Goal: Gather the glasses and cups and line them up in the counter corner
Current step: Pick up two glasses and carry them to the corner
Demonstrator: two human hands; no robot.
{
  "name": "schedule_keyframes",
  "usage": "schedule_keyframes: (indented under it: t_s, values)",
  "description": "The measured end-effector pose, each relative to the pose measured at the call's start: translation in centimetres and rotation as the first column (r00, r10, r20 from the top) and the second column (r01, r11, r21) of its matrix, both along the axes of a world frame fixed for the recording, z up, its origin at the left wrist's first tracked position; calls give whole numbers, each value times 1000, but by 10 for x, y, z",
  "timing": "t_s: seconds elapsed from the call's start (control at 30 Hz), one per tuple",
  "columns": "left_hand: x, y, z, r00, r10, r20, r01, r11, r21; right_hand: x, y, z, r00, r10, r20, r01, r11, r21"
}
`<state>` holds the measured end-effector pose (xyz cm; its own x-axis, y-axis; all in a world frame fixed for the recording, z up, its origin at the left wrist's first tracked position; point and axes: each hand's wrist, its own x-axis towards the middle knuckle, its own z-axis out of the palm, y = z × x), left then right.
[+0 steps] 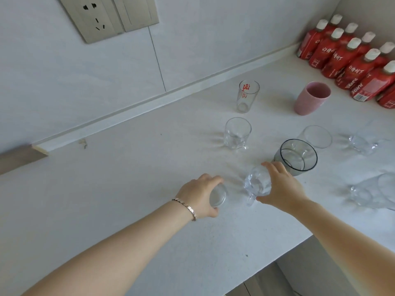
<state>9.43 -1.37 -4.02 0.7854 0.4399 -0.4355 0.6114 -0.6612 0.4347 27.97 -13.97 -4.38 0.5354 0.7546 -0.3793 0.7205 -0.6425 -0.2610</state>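
Item: small clear glass tumbler [218, 198] gripped in left hand [199, 194], clear handled glass mug [257, 183] clasped in right hand [283, 186], both mid-counter, well apart from the corner; likely hazard: mug clipping the smoky grey glass [296, 158] just beside it.

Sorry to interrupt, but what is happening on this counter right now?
A person is gathering drinkware on the white counter. The left hand grips a small clear glass, and the right hand holds a clear glass mug with a handle. A pink cup, a tall clear glass with red print and a dark-rimmed glass stand scattered, not yet lined up by the red juice bottles in the corner.
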Motion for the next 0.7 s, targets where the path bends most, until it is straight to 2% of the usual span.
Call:
schedule_keyframes:
  t_s: [0.07,0.17,0.3,0.37,0.53,0.7]
  values:
    - [-34,-1,1,973,207,100,-200,977,-71,-14,6,4,1000,25,11,-25,1000,-2]
    - [-97,3,6,844,494,211,-474,869,-141,-52,23,14,995,93,-30,-93,996,17]
    - [-197,15,17,650,709,273,-705,697,-130,-130,63,28,962,255,-98,-250,966,61]
    - [-252,26,18,559,769,312,-781,614,-114,-181,86,33,934,338,-118,-330,940,88]
    - [-398,58,24,395,852,344,-892,445,-77,-325,138,39,852,510,-113,-495,858,137]
    - [-547,93,25,281,876,391,-946,322,-41,-465,184,37,782,609,-135,-591,792,153]
